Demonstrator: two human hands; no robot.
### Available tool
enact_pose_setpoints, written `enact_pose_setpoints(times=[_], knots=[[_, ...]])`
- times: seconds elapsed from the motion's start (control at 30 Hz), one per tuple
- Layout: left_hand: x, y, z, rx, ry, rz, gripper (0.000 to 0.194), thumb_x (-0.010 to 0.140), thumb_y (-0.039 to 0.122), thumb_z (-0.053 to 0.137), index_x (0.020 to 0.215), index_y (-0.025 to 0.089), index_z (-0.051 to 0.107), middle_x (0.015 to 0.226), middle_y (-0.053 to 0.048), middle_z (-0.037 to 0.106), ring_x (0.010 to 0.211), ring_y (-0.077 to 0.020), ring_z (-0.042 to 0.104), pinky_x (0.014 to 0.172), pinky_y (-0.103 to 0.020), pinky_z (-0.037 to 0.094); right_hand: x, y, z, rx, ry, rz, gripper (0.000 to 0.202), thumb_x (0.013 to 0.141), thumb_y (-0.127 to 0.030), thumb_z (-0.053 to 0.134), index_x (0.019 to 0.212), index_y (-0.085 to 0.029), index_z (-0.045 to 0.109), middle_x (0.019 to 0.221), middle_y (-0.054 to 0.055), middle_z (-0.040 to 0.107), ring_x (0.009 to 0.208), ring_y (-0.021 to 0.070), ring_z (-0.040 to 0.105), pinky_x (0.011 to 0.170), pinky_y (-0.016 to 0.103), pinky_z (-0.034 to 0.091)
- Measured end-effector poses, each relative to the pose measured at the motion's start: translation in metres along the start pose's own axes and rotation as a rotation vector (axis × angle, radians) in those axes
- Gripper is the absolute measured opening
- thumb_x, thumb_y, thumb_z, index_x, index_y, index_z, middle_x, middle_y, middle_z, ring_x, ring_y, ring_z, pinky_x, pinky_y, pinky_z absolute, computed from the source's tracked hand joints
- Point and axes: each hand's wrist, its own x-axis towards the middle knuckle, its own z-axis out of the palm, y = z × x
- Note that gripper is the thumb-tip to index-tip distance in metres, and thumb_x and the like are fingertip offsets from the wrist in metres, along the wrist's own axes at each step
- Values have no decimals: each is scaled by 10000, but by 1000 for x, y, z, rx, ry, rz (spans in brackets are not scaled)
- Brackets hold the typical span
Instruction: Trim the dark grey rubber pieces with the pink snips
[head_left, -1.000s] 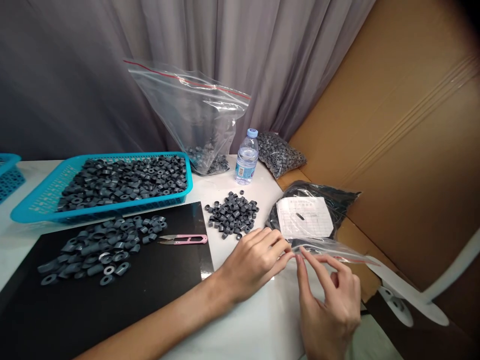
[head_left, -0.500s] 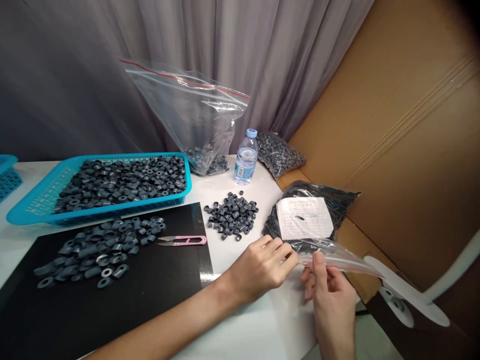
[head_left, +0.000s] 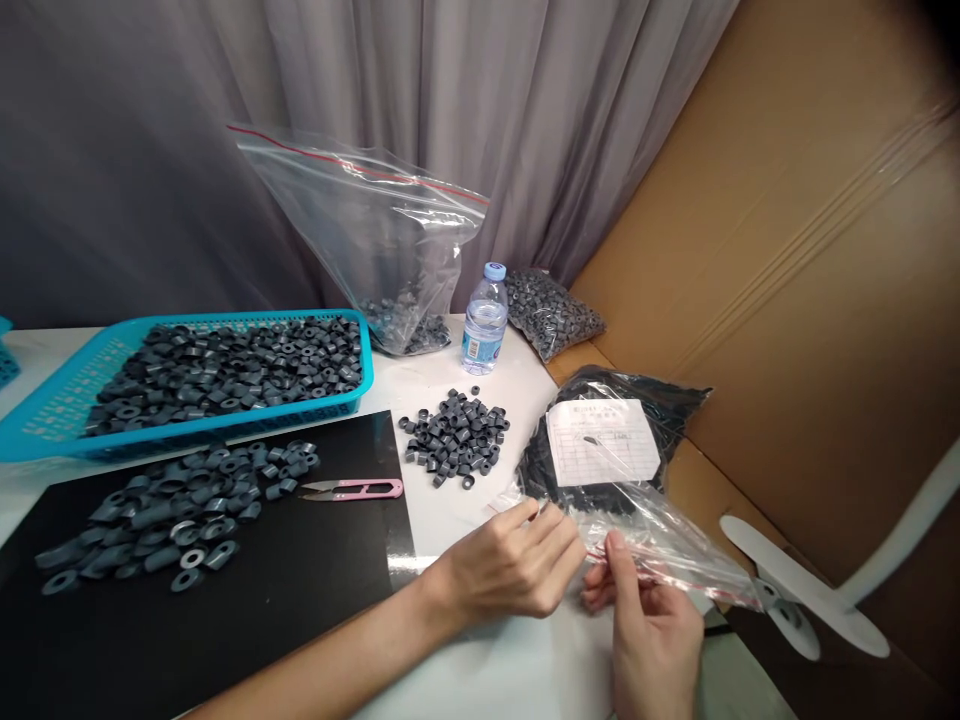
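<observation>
Bag with dark contents (head_left: 622, 505): lies on the right of the table (head_left: 525, 665), just beyond both hands, its near edge at their fingers.
Mouth: faces the person; the red-lined strip (head_left: 701, 588) runs left to right, sloping nearer toward its right end.
Long axis: folds in the plastic leave it unclear; one dark corner points far right.
Right hand (head_left: 651, 615): pinches the mouth edge, thumb above and fingers beneath.
Left hand (head_left: 517, 565): curled at the same edge, just beside the right; fingertips hidden, so whether it grips cannot be told.
Paper slip (head_left: 604, 442): at the bag's top face, slightly tilted.
Loose grey rings (head_left: 456, 437): heaped just left of the bag.
Bottle (head_left: 485, 325): upright beyond that heap.
Pink snips (head_left: 360, 489): on the black mat (head_left: 300, 590), blades pointing left.
Blue basket (head_left: 247, 412): farther left, filled with grey rings.
</observation>
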Motion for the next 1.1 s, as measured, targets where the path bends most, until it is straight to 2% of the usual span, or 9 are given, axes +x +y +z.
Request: enact_pose_setpoints(times=[0.13,0.27,0.4,0.57,0.73,0.93,1.1], knots=[[0,1,4,29,15,61,193,937,94,510,807,109,652,740,-63,658,650,-168,591,663,-317,452,4,1,-2,-11,-38,-37,521,799,-599,758,567,-150,630,512,28,631,448,135,571,459,224,492],[2,-3,5,32,6,76,179,937,106,524,799,120,637,731,-52,651,644,-166,597,651,-309,448,4,2,-3,5,-94,5,543,813,-624,734,575,-147,632,511,28,626,435,126,552,446,219,476],[1,-9,0,48,-24,57,178,946,100,524,797,157,604,776,-35,661,721,-167,618,703,-308,459,5,3,-5,52,-24,56,540,810,-627,738,601,-138,644,537,47,656,433,137,568,436,232,480],[-6,-14,-9,76,-67,64,173,940,91,533,817,153,639,807,-51,693,799,-182,650,709,-302,466,7,1,-7,58,114,11,490,750,-587,810,629,-138,655,512,23,640,412,135,556,420,236,481],[-9,-13,-10,45,-65,120,216,936,80,527,789,145,670,818,-64,718,774,-170,662,684,-287,475,10,5,-10,103,213,-62,435,760,-527,822,643,-143,655,496,12,631,403,135,553,400,237,463],[-6,-14,-6,104,-36,98,171,925,96,553,872,114,714,854,-62,731,805,-186,671,679,-292,483,17,10,-14,117,228,-52,394,767,-483,826,675,-147,643,497,-6,621,403,130,548,393,231,454],[-7,-13,-7,64,-21,105,204,940,78,528,842,115,704,845,-68,729,750,-164,649,670,-289,477,18,12,-13,170,248,-33,370,756,-453,839,684,-143,651,497,-7,617,400,128,534,386,237,435]])
